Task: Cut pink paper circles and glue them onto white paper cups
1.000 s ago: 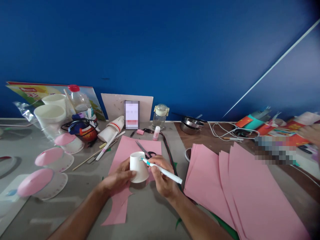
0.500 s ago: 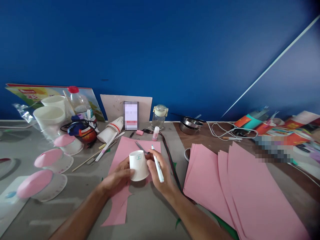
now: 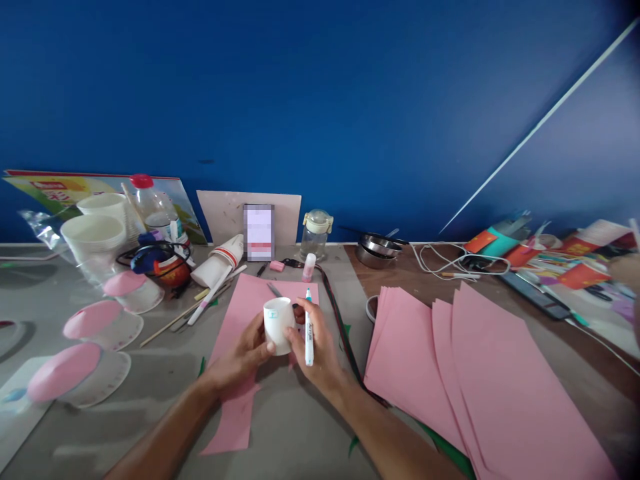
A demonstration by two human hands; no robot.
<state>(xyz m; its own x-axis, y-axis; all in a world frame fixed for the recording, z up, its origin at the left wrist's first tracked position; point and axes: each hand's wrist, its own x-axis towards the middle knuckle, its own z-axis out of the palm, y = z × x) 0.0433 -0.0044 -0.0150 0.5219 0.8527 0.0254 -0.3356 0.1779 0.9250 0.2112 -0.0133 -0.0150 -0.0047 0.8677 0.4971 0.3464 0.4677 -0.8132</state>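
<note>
A white paper cup (image 3: 278, 327), upside down with a small teal window-like drawing near its top, is held above the table between both hands. My left hand (image 3: 245, 355) is closed round its left side, thumb at the front. My right hand (image 3: 320, 340) touches the cup's right side with thumb and fingers. That same hand also grips a white marker (image 3: 309, 333) with a teal tip, which points up and away from the cup. Behind the cup lie cut pink paper (image 3: 240, 300) and scissors (image 3: 273, 289), mostly hidden.
Cups with pink cone tops (image 3: 100, 320) stand at left, near stacked paper cups (image 3: 95, 233). A stack of pink sheets (image 3: 520, 380) lies at right. Behind are a glue stick (image 3: 309, 267), a phone (image 3: 259, 233), a glass jar (image 3: 316, 235) and metal bowls (image 3: 379, 252). Another person's hand (image 3: 625, 273) shows at far right.
The marker tip has left the cup and the marker has swung upright in my right hand. My right fingers have come onto the cup, which has turned so its drawing sits further left.
</note>
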